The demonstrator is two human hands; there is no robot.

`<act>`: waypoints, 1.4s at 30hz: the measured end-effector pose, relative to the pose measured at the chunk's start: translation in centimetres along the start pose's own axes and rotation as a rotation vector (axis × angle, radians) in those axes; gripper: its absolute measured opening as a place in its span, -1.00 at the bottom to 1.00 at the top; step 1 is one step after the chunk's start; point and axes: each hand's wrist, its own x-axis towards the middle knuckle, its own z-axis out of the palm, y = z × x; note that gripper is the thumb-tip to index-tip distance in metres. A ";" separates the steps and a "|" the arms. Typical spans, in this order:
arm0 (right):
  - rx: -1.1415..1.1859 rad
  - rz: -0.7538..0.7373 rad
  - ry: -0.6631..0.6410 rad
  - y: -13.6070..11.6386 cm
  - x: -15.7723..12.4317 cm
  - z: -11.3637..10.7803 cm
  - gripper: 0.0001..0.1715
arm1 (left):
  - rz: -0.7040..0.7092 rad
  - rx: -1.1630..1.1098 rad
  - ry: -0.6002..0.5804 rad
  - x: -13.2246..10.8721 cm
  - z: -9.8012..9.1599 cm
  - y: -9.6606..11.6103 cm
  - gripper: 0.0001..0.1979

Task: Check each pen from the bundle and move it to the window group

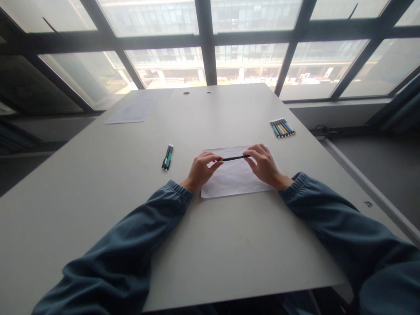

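Note:
A dark, slim pen (234,158) is held roughly level between my two hands, above a white sheet of paper (229,186). My left hand (203,168) pinches its left end between thumb and fingers. At the right end, my right hand (262,164) grips it in the same way. Faint marks show on the paper, too pale to read. To the left of my left hand lie a few black and green pens (167,157), side by side. Beyond my right hand is a row of several pens (282,127) with green, yellow, grey and blue parts.
The white table (98,188) reaches to the large windows (164,65). More paper sheets (131,109) lie at its far left. A round dark-rimmed disc (186,93) is near the far edge. A pale rail (367,183) runs along the right side.

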 end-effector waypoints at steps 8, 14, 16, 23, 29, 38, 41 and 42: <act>0.018 -0.005 0.009 0.0 0.0 0.0 -0.80 | 0.012 -0.014 -0.003 0.1 0.0 0.1 -0.79; 0.018 -0.038 0.024 0.2 -0.1 0.1 -0.81 | 0.006 -0.021 -0.013 0.0 -0.1 0.3 -0.78; 0.014 -0.043 0.023 0.2 -0.1 0.1 -0.81 | 0.014 -0.026 -0.015 0.0 0.0 0.3 -0.78; 0.029 -0.094 0.065 0.5 -0.2 0.3 -0.82 | 0.015 -0.028 -0.019 0.0 0.0 0.2 -0.77; 0.028 -0.119 0.061 0.4 -0.1 0.3 -0.80 | 0.016 -0.034 -0.018 0.0 0.0 0.1 -0.77; 0.058 -0.122 0.020 0.5 -0.1 0.3 -0.77 | 0.021 -0.072 -0.023 0.0 -0.1 0.2 -0.82; 0.074 -0.118 0.006 0.5 -0.1 0.4 -0.77 | 0.033 -0.083 -0.016 0.0 -0.1 0.2 -0.85; 0.079 -0.118 0.004 0.5 -0.1 0.5 -0.77 | 0.039 -0.082 -0.011 0.0 -0.1 0.2 -0.86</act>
